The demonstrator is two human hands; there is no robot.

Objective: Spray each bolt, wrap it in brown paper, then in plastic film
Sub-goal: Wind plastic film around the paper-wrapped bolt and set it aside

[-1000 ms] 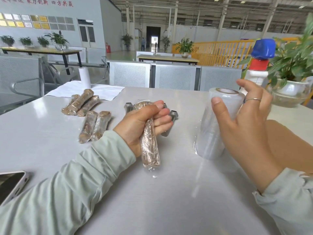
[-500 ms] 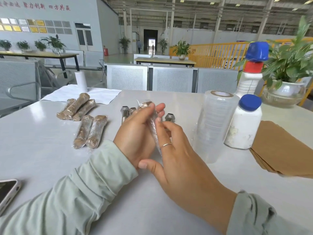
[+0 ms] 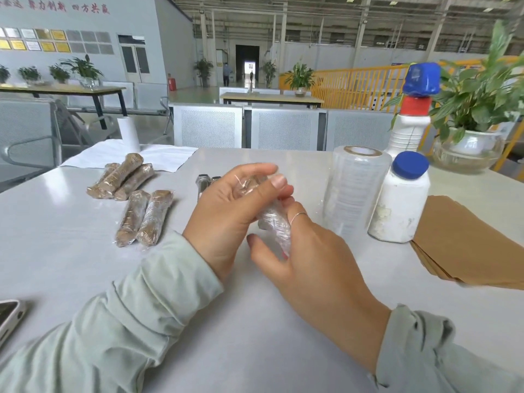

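Note:
At the table's middle I hold a film-wrapped bolt [image 3: 273, 225] between both hands. My left hand [image 3: 226, 211] grips its upper end with thumb and fingers curled round it. My right hand [image 3: 306, 256] holds the lower end, fingers wrapped under the film. Bare steel bolts [image 3: 202, 182] lie just behind my left hand, mostly hidden. Several finished wrapped bolts [image 3: 136, 202] lie in two groups to the left. A roll of plastic film [image 3: 354, 191] stands upright to the right, with a stack of brown paper [image 3: 465, 242] further right.
A white bottle with a blue cap [image 3: 399, 199] stands beside the film roll, a spray bottle [image 3: 411, 114] behind it. A potted plant [image 3: 473, 131] sits at the far right. White sheet and paper roll [image 3: 129, 134] lie far left. A phone [image 3: 8, 316] rests at the left edge.
My right hand left the film roll and came over to the wrapped bolt. Both hands now hold the bolt, raised and turned slightly, with the film pressed round it.

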